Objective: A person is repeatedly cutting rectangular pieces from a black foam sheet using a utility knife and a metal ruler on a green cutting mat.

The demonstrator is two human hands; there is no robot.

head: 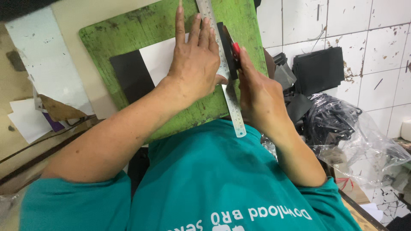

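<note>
Pressing flat with fingers spread, the left hand (195, 60) pins a steel ruler (222, 64) against the white sheet (158, 57) and black sheet (130, 75) on the green board (128, 30), so the edge cannot slip. The right hand (257, 92) is clenched around a red-handled cutter (235, 49), its blade end tight against the ruler's right side for a straight line.

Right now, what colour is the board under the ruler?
Green, with scuffed and worn paint: the cutting board, seen in the head view, the only one.
</note>
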